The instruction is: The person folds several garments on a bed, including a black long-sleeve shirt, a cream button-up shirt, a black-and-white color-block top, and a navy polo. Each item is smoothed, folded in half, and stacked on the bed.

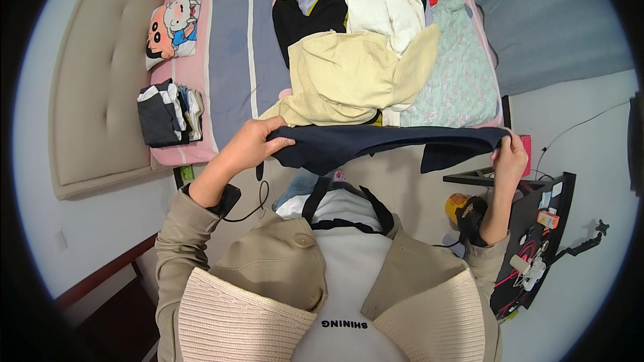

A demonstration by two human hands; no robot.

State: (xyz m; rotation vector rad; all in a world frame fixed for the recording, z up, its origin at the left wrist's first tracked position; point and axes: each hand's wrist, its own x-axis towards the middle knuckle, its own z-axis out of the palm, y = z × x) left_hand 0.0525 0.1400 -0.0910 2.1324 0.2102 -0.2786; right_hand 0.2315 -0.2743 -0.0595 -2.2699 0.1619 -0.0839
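A dark navy garment (347, 145) is stretched out sideways in front of me, at the near edge of the bed. My left hand (264, 143) pinches one end between thumb and fingers. The other end is gripped by my right hand (510, 153), and a flap hangs down near it. Just beyond the garment, a pale yellow long-sleeved top (347, 73) lies spread on the bed. A white garment (385, 5) and a black garment (312, 20) are heaped behind that top.
A folded clothes stack (163, 113) and a cartoon cushion (173, 30) sit by the padded headboard (95, 80). To the right stands a black desk (533, 241) with cables and small items. A yellow object (458, 206) is on the floor near it.
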